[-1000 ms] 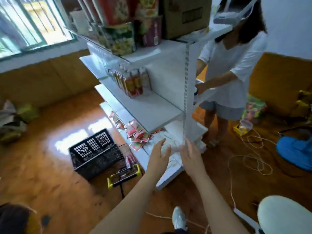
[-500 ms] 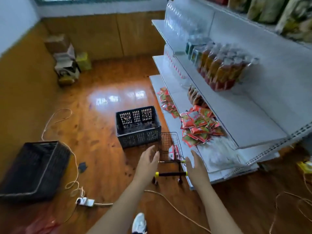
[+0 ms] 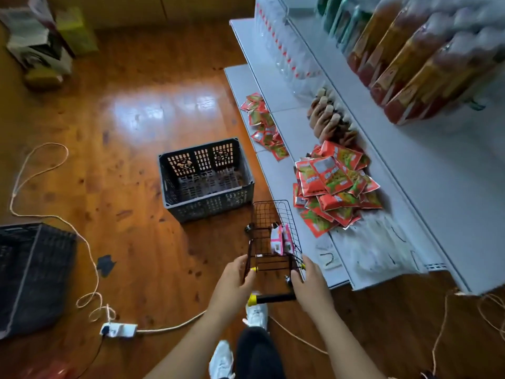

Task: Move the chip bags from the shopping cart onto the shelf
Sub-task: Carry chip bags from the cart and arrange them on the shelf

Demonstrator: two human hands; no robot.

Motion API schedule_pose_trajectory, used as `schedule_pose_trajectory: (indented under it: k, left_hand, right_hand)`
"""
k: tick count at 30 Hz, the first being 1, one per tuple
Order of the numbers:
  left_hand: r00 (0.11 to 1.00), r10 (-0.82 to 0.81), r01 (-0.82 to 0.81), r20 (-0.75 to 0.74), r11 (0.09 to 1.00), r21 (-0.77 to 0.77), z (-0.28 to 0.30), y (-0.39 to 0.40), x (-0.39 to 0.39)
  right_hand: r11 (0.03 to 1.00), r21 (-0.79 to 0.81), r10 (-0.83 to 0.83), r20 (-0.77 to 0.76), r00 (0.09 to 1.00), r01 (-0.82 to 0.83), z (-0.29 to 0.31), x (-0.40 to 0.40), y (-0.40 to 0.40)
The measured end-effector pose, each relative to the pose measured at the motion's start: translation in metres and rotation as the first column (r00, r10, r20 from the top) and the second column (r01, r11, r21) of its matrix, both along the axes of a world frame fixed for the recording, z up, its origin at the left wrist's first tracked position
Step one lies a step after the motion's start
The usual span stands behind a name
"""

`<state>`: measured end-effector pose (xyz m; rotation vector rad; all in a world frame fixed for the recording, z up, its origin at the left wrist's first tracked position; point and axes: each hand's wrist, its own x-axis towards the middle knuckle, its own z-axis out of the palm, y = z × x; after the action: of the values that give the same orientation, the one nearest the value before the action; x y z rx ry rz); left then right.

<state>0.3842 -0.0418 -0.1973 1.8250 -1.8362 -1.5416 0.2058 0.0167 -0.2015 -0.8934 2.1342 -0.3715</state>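
Glossy wooden floor runs beside a white shelf on the right. Near its front stands a small wire shopping cart with pink chip bags upright inside. Both hands flank its near end: left hand and right hand, fingers relaxed, grasping nothing I can confirm. A clumsy reach could tip the light cart, or a foot could snag the cord.
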Motion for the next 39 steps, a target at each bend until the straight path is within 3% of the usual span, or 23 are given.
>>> schedule_pose_trajectory:
  k: [12, 15, 21, 29, 34, 37, 39]
  left_hand:
    - [0.994, -0.055, 0.036, 0.093, 0.980, 0.196, -0.286, -0.108, -0.146]
    - [0.993, -0.068, 0.042, 0.092, 0.963, 0.264, -0.340, -0.119, -0.168]
    - [0.992, 0.025, -0.072, 0.123, 0.913, 0.401, -0.414, -0.123, -0.185]
    - [0.992, 0.006, -0.048, 0.124, 0.938, 0.343, -0.366, -0.129, -0.164]
    - [0.999, -0.036, 0.035, -0.003, 0.936, 0.351, -0.281, -0.130, -0.147]
    - [0.960, -0.273, 0.270, -0.052, 0.872, 0.408, -0.224, -0.132, -0.131]
    - [0.865, -0.502, 0.455, 0.001, 0.784, 0.423, -0.170, -0.129, -0.123]
  right_hand:
    - [0.985, 0.169, 0.040, -0.014, 0.999, -0.037, -0.287, -0.087, -0.120]
    - [0.969, 0.235, 0.085, -0.021, 0.996, -0.077, -0.337, -0.092, -0.135]
    - [0.952, 0.307, 0.002, -0.079, 0.997, 0.022, -0.390, -0.093, -0.149]
    - [0.979, 0.202, -0.040, 0.000, 0.999, 0.039, -0.344, -0.085, -0.147]
    - [0.944, 0.210, -0.285, 0.139, 0.948, 0.253, -0.264, -0.073, -0.132]
    - [0.894, 0.203, -0.438, 0.205, 0.875, 0.400, -0.196, -0.068, -0.110]
    - [0.876, 0.155, -0.482, 0.231, 0.845, 0.457, -0.147, -0.064, -0.090]
